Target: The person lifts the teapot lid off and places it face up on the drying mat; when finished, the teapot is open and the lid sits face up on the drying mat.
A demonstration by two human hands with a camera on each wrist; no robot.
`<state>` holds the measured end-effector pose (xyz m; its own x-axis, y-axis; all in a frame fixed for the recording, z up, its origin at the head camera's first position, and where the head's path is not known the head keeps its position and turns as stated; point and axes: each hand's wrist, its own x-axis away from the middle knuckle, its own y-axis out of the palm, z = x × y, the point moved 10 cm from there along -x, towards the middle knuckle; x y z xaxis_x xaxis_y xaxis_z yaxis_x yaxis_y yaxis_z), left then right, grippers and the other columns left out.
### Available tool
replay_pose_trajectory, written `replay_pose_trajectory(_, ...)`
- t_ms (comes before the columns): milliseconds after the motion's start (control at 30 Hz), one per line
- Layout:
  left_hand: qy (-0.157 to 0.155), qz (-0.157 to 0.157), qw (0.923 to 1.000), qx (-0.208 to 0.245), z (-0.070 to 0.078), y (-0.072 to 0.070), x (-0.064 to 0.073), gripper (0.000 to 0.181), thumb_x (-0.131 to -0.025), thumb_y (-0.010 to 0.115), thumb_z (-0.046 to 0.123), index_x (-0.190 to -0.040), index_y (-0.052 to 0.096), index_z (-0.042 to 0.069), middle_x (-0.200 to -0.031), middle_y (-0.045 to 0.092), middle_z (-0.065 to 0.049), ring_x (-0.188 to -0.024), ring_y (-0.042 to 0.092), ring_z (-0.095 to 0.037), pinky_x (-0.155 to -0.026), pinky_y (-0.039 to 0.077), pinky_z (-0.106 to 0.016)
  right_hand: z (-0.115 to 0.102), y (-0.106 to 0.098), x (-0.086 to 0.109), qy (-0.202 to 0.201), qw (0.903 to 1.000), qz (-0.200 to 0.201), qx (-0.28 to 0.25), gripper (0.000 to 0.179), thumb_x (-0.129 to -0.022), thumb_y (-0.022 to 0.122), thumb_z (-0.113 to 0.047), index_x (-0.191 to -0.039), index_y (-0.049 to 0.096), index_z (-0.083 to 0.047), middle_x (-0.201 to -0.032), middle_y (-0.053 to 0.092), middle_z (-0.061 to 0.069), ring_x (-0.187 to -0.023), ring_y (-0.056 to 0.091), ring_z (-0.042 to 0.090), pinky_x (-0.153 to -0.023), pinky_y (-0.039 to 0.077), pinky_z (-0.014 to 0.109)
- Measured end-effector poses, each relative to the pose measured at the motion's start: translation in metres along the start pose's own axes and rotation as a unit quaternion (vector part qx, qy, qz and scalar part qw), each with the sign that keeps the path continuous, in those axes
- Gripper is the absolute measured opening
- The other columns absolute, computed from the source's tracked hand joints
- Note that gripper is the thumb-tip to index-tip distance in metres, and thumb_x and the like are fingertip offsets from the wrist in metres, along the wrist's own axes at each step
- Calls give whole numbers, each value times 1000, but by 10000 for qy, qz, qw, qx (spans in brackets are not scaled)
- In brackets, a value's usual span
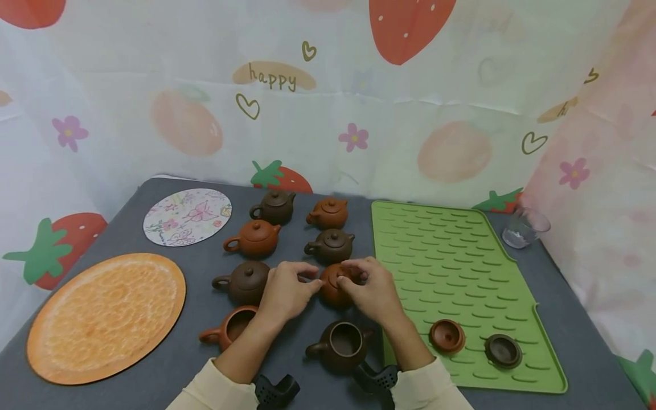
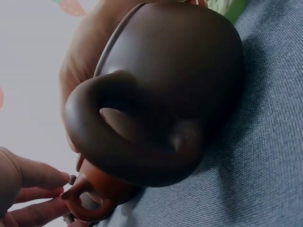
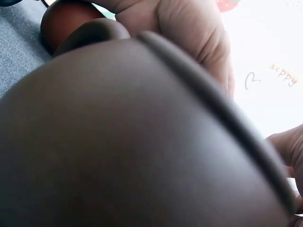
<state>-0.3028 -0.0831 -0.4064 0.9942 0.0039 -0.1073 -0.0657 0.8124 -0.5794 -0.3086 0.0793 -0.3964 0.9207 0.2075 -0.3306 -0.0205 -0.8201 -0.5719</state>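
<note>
Both hands meet at a reddish-brown teapot (image 1: pixel 334 287) in the middle of the right-hand row. My left hand (image 1: pixel 289 290) pinches its handle side; in the left wrist view, the fingertips (image 2: pixel 59 182) are at the loop handle. On the spout side, my right hand (image 1: pixel 373 289) grips the same teapot with curled fingers, its thumb beside the lid, and the spout is hidden. A dark brown lidless teapot (image 1: pixel 340 357) stands closer to me and fills much of both wrist views. Beneath my left forearm is a lidless reddish teapot (image 1: pixel 220 337).
Several lidded teapots stand in two rows, including a dark one (image 1: pixel 334 246) behind the hands. A green mat (image 1: pixel 476 285) bears a reddish lid (image 1: pixel 447 336) and a dark lid (image 1: pixel 503 351). Left are an orange round mat (image 1: pixel 107 319) and a patterned oval mat (image 1: pixel 187 217); a clear glass (image 1: pixel 524 228) stands right.
</note>
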Motion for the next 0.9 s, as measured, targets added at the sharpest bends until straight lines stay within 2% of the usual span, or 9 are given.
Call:
replay_pose_trajectory(367,-109,106,9997,-190,-2,0,1,6,-83,77,10,-88,79,12,-78,68,1,-64,61,-12,-58,50,-32,-2,2,2,-31,9999,129,66,15,-85,75,-8,-100,75,-7,-83,53,3,-75,53,17,-66,47,35)
replay_pose_trajectory(567,-184,92,9994,-268,-4,1,0,4,-83,77,10,-85,79,13,-72,67,3,-61,58,-11,-56,49,-32,-4,-1,3,-195,9995,227,46,13,-86,74,-8,-99,75,-7,-85,55,1,-78,57,18,-69,50,37)
replay_pose_trajectory(800,-232,102,9992,-299,-5,0,-1,4,-82,77,11,-84,79,14,-74,68,2,-62,58,-12,-58,49,-34,-8,-8,1,-464,9982,380,-66,12,-87,73,-6,-99,73,-6,-87,59,0,-73,55,15,-65,49,34)
replay_pose_trajectory(900,-209,111,9993,-291,-5,0,-1,4,-82,77,11,-84,79,14,-75,68,2,-63,59,-12,-59,49,-34,-8,-10,1,-458,9980,368,-210,11,-88,71,-5,-99,73,-5,-88,62,1,-72,55,14,-63,49,33)
